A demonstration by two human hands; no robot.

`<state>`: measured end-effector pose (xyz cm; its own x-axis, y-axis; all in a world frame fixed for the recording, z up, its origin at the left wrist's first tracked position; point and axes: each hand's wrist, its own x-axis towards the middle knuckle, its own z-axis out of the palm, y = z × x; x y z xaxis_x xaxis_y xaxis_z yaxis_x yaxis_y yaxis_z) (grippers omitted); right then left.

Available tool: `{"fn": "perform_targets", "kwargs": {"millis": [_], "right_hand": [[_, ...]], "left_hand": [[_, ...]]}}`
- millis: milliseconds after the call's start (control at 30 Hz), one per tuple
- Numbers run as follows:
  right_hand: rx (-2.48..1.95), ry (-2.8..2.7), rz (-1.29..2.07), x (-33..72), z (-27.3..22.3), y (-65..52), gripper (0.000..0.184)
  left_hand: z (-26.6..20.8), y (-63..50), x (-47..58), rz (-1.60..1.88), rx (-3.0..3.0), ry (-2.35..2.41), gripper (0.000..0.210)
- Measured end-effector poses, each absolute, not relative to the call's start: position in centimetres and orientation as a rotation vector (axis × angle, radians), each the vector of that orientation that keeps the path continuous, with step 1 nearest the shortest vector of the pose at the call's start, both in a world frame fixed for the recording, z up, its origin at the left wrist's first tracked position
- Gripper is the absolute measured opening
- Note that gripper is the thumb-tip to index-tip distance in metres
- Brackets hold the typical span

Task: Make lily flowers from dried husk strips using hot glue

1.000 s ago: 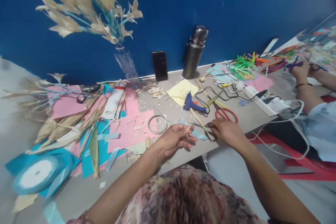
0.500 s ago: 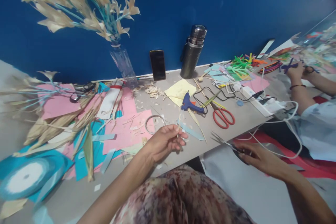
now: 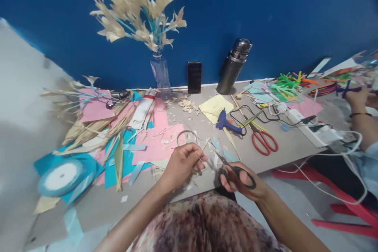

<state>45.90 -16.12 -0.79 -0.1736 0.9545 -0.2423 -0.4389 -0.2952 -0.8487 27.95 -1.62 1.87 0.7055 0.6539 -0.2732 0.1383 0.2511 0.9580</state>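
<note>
Over the table's front part, my left hand (image 3: 184,165) pinches a thin, pale strip (image 3: 207,145) that sticks up from the fingertips; its exact kind is too small to tell. My right hand (image 3: 243,183) has its fingers in the loops of black-handled scissors (image 3: 226,161). The blades point up and left, close to the strip. Behind my left hand lies a ring-shaped band (image 3: 187,137), partly on pink paper (image 3: 159,141). A light blue ribbon piece (image 3: 226,151) rests beyond the scissor tips. A blue glue gun (image 3: 227,122) lies behind them.
Red-handled scissors (image 3: 264,142) and a power strip (image 3: 305,128) with cables lie to the right. Pale flowers in a clear bottle (image 3: 159,73), a phone (image 3: 194,77) and a flask (image 3: 234,65) stand by the wall. A ribbon roll (image 3: 60,177) lies left. Another person's hand (image 3: 357,96) works far right.
My right hand has brought the black-handled scissors left, from beyond the table edge to beside my left hand. The view has shifted left. My left hand still pinches the strip.
</note>
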Motion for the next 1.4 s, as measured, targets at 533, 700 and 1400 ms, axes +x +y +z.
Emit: {"fn": "perform_targets", "kwargs": {"millis": [533,700,1400], "right_hand": [[-2.206,-1.289,0.574,47.9,-0.3,-13.0,0.027],[-2.372,-1.49,0.416,47.7,-2.7,-12.3,0.013],[-1.14,-0.448,1.164,41.6,1.0,-6.1,0.034]], "left_hand": [[1.5,0.1,25.2,0.457,0.914,0.706,0.033],[1.5,0.9,25.3,0.43,0.797,0.638,0.037],[0.7,-0.1,26.2,0.44,0.965,0.765,0.037]]}}
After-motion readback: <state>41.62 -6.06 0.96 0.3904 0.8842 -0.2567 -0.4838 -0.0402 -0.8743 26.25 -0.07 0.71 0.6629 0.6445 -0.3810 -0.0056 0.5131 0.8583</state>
